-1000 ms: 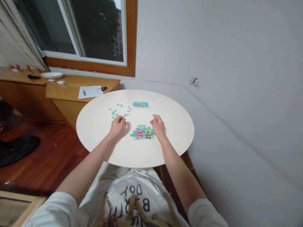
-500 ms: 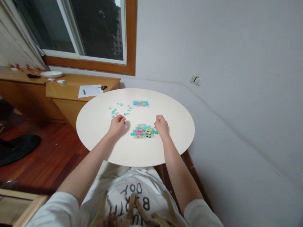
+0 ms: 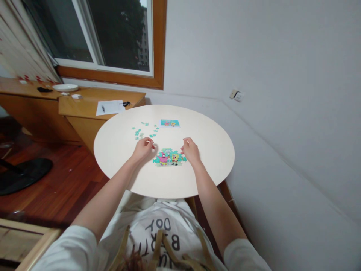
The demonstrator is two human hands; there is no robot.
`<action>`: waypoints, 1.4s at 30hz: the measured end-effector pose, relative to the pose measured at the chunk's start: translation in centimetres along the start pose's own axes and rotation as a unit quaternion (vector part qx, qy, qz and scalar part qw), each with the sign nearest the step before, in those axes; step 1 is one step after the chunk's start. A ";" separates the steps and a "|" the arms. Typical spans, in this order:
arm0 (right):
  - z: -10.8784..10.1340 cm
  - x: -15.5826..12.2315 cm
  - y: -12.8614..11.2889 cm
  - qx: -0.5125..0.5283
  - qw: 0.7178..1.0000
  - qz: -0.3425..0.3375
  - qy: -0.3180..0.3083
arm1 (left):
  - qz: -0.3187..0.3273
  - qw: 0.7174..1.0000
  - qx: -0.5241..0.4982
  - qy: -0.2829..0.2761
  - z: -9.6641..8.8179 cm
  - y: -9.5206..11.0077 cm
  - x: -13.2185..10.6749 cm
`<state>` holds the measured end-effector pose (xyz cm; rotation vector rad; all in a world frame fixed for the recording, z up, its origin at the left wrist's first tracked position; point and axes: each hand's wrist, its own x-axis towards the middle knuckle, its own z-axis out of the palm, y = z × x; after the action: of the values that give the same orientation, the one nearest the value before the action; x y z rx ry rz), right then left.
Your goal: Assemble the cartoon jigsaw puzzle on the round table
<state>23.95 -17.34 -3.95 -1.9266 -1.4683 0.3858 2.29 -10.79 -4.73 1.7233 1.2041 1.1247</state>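
A partly assembled cartoon jigsaw puzzle (image 3: 169, 158) lies on the round cream table (image 3: 124, 165). My left hand (image 3: 143, 149) rests at its left edge with the fingers curled together; whether they hold a piece is too small to tell. My right hand (image 3: 191, 149) sits at the puzzle's right edge, fingers also curled in a pinch. Several loose teal pieces (image 3: 141, 131) are scattered beyond my left hand. A small reference picture (image 3: 169, 123) lies farther back.
A wooden cabinet (image 3: 84, 113) stands left of the table with a sheet of paper (image 3: 109, 107) and a white plate (image 3: 65, 87) on it. A window is behind it. A grey wall runs along the right, with a socket (image 3: 237, 95).
My left hand has moved right to the puzzle's left edge. My right hand has shifted slightly left and stays at the puzzle's right edge.
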 end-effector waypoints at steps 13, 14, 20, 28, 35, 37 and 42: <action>0.3 -0.5 -1.0 0.117 0.993 0.017 0.011 | -0.008 0.998 -0.019 -0.065 0.4 0.1 -0.6; 0.4 -0.4 -1.0 0.122 0.992 0.014 0.011 | -0.012 0.997 -0.025 -0.074 0.4 0.1 -0.7; 0.8 -0.3 -0.8 0.142 0.990 0.003 0.012 | -0.015 0.993 -0.042 -0.106 0.4 0.1 -0.8; 1.1 -0.2 -0.7 0.158 0.987 -0.007 0.009 | 0.003 0.992 -0.038 -0.124 0.4 0.0 -0.6; 1.2 -0.2 -0.5 0.163 0.987 -0.016 0.008 | -0.002 0.991 -0.040 -0.130 0.3 0.0 -0.8; 1.3 -0.1 -0.4 0.164 0.986 -0.018 0.009 | 0.006 0.991 -0.036 -0.131 0.3 0.1 -0.8; 1.4 0.0 -0.3 0.167 0.985 -0.027 0.010 | 0.020 0.995 -0.012 -0.098 0.6 0.0 -0.6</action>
<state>22.92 -16.79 -4.80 -1.6168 -1.3420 0.5490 2.69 -11.42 -5.11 1.7999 1.0363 0.9644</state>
